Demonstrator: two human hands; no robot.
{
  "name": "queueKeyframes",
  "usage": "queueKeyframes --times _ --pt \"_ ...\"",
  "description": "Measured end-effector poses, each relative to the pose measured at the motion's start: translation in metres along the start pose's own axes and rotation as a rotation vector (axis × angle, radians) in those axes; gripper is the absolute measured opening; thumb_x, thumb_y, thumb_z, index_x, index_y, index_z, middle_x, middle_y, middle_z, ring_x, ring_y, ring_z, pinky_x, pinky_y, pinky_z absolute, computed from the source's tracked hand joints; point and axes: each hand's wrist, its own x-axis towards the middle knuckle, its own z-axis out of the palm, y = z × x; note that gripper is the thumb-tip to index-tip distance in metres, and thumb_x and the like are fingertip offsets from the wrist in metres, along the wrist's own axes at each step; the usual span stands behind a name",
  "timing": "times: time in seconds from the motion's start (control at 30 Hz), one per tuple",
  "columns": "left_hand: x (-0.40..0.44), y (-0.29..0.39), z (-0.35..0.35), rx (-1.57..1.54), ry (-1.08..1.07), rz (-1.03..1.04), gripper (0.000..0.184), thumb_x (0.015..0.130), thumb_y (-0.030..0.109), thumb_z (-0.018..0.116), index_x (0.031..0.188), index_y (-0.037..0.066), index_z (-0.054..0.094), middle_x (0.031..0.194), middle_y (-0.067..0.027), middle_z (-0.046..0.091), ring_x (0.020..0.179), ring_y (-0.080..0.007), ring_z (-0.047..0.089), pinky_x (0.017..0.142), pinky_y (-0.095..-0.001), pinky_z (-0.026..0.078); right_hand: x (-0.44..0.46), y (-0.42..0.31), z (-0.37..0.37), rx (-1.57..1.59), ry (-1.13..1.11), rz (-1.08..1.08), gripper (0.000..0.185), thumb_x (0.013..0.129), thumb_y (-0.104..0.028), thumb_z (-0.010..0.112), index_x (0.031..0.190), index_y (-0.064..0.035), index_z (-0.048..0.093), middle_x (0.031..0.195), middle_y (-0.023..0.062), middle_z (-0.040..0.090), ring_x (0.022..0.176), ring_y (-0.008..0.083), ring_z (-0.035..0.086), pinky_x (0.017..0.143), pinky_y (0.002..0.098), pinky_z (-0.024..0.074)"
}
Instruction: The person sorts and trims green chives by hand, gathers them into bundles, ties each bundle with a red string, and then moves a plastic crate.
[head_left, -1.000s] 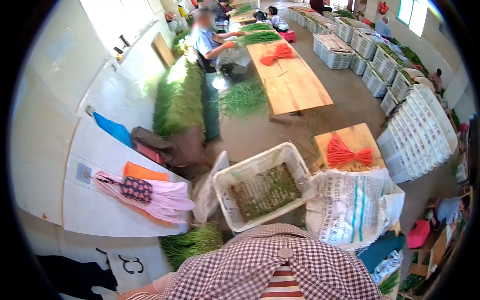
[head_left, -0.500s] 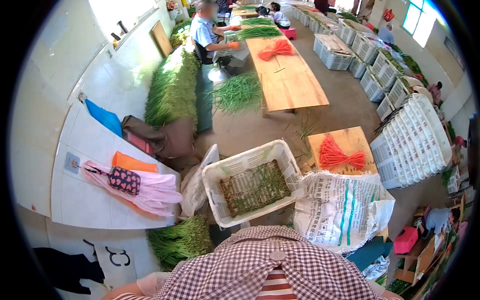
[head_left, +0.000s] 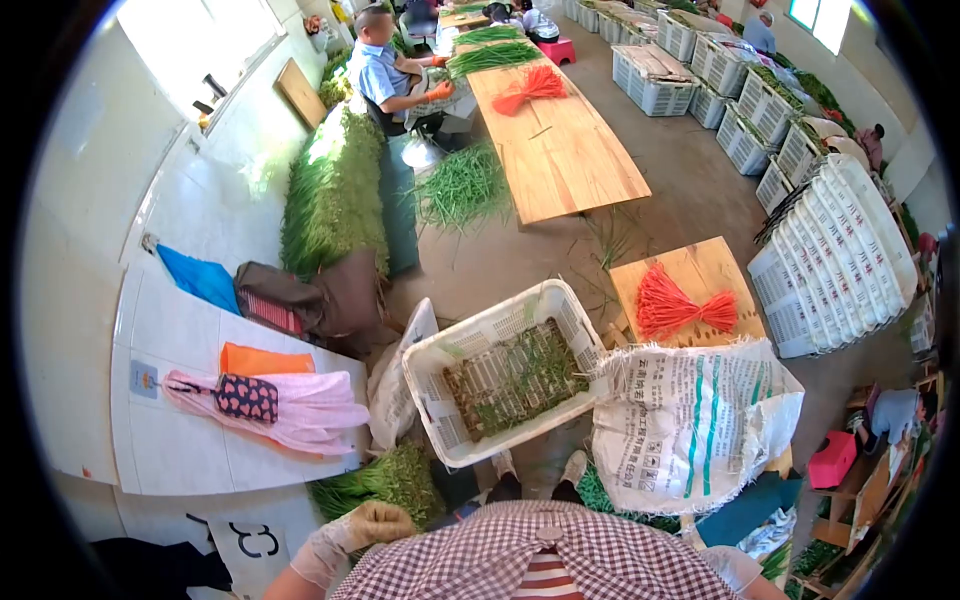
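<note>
My left hand (head_left: 372,524), in a thin pale glove, is at the lower left beside my checked shirt (head_left: 480,555). Its fingers are curled in, and nothing shows in them. Just beyond it lies a pile of green stalks (head_left: 390,482). Of my right hand, only the pale gloved wrist (head_left: 732,570) shows at the shirt's right edge; its fingers are hidden. In front of me stands a white plastic crate (head_left: 440,425) with green scraps on its bottom. A printed white woven sack (head_left: 660,430) lies to its right, by a bundle of red ties (head_left: 675,305) on a small wooden board (head_left: 725,260).
Ahead is a long wooden table (head_left: 580,150) with red ties and greens; a seated person (head_left: 385,75) works beside it. Stacked white crates (head_left: 835,260) stand at right. A pink cloth (head_left: 315,400) hangs on the tiled partition at left. Green stalks line the wall.
My left hand has come up into view at the lower left. The view has tilted and shifted, so my shoes now show below the crate. The seated person's hands have moved slightly.
</note>
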Motion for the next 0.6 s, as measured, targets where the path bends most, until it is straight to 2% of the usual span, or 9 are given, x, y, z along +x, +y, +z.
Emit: queueKeyframes --times 0.03,0.07,0.1,0.17,0.23,0.3,0.4,0.5,0.6 --pt "0.012 0.017 0.010 0.065 0.110 -0.003 0.035 0.089 0.023 0.064 0.116 0.001 0.059 0.107 -0.0110 0.066 0.099 -0.0206 0.061 0.086 -0.0292 0.049 -0.001 0.003 -0.003 0.006 -0.063 0.013 0.030 0.084 -0.019 0.070 0.112 -0.0085 0.067 0.101 0.0081 0.069 0.096 0.0162 0.062 0.086 0.0282 0.0491" --pt "0.022 0.025 0.035 0.076 0.069 0.092 0.040 0.092 0.020 0.060 0.126 0.000 0.052 0.119 -0.0138 0.059 0.108 -0.0197 0.056 0.096 -0.0308 0.045 -0.002 0.005 -0.006 0.009 -0.130 0.026 0.030 0.084 -0.019 0.070 0.112 -0.0085 0.067 0.102 0.0081 0.069 0.096 0.0162 0.062 0.086 0.0281 0.0491" --pt "0.045 0.002 0.032 0.243 -0.064 0.166 0.043 0.094 0.018 0.056 0.132 0.001 0.045 0.129 -0.0155 0.052 0.116 -0.0198 0.052 0.102 -0.0317 0.041 -0.005 0.008 -0.009 0.014 -0.201 0.022 0.030 0.084 -0.019 0.070 0.112 -0.0086 0.067 0.102 0.0082 0.069 0.096 0.0162 0.062 0.086 0.0281 0.0491" --pt "0.077 -0.006 0.038 0.318 -0.084 0.137 0.043 0.094 0.019 0.056 0.132 0.001 0.046 0.129 -0.0155 0.052 0.116 -0.0203 0.052 0.102 -0.0319 0.041 -0.009 -0.012 -0.013 0.055 -0.222 -0.025 0.031 0.084 -0.020 0.070 0.113 -0.0087 0.068 0.102 0.0083 0.069 0.096 0.0162 0.063 0.086 0.0281 0.0491" --pt "0.093 -0.007 0.041 0.332 -0.049 0.098 0.043 0.094 0.020 0.056 0.132 0.001 0.046 0.129 -0.0155 0.053 0.116 -0.0208 0.052 0.102 -0.0321 0.041 -0.021 -0.094 -0.026 0.156 -0.082 -0.065 0.042 0.088 -0.044 0.060 0.117 -0.0139 0.066 0.113 0.0087 0.066 0.102 0.0200 0.062 0.092 0.0304 0.0460" --pt "0.095 -0.007 0.041 0.336 -0.013 0.078 0.043 0.094 0.020 0.056 0.131 0.001 0.047 0.129 -0.0155 0.053 0.116 -0.0214 0.052 0.103 -0.0323 0.041 0.004 -0.110 -0.009 0.229 -0.054 -0.320 0.036 0.089 -0.031 0.064 0.116 -0.0079 0.066 0.112 0.0093 0.067 0.101 0.0185 0.062 0.092 0.0292 0.0466" --pt "0.092 -0.011 0.042 0.346 0.022 0.075 0.042 0.094 0.021 0.056 0.131 0.001 0.048 0.129 -0.0155 0.053 0.116 -0.0222 0.052 0.103 -0.0326 0.040 0.046 -0.106 0.021 0.174 -0.206 -0.456 0.038 0.090 -0.034 0.060 0.116 -0.0072 0.065 0.113 0.0113 0.067 0.101 0.0203 0.063 0.090 0.0300 0.0468" --pt "0.088 -0.017 0.046 0.356 0.053 0.081 0.042 0.094 0.022 0.056 0.130 0.002 0.049 0.128 -0.0155 0.053 0.116 -0.0230 0.052 0.103 -0.0328 0.040 0.038 -0.132 0.024 0.095 -0.284 -0.558 0.038 0.089 -0.028 0.062 0.116 -0.0022 0.064 0.109 0.0132 0.068 0.098 0.0202 0.064 0.088 0.0297 0.0481" --pt "0.083 -0.025 0.048 0.366 0.076 0.089 0.041 0.095 0.023 0.056 0.130 0.002 0.050 0.128 -0.0155 0.053 0.116 -0.0238 0.052 0.103 -0.0331 0.040 0.024 -0.145 0.015 0.045 -0.306 -0.532 0.037 0.088 -0.023 0.062 0.117 -0.0001 0.062 0.106 0.0135 0.069 0.095 0.0200 0.065 0.086 0.0300 0.0492"
